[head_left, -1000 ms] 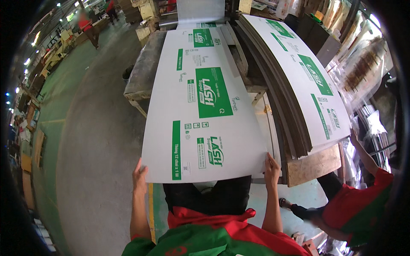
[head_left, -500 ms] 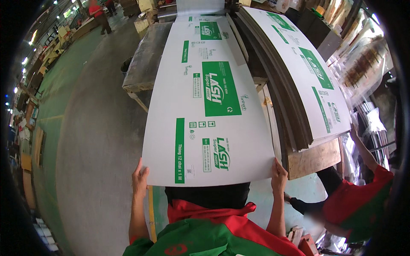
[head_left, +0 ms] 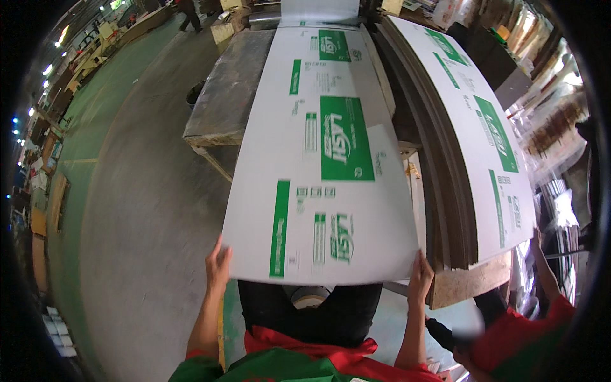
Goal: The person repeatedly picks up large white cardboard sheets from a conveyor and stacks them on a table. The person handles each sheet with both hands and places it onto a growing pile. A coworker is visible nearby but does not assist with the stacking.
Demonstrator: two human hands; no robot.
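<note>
Grey floor (head_left: 146, 210) — sheet (head_left: 305, 169) in hands (head_left: 218, 262) (head_left: 421, 277)

Left hand (head_left: 218, 262) holds printed sheet (head_left: 323, 156) at its 7 o'clock corner, right hand (head_left: 421, 277) at 5. Stack (head_left: 457, 146) at sheet's 3 o'clock; table (head_left: 223, 89) at 10; co-worker (head_left: 525, 337) at 4.

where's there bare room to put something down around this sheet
Left of the printed sheet, the metal tabletop shows a bare patch; farther left, out past the left hand, the grey floor is open. To the right it is crowded: the stack of sheets stands close by, with a co-worker's hand at its near right corner.
</note>
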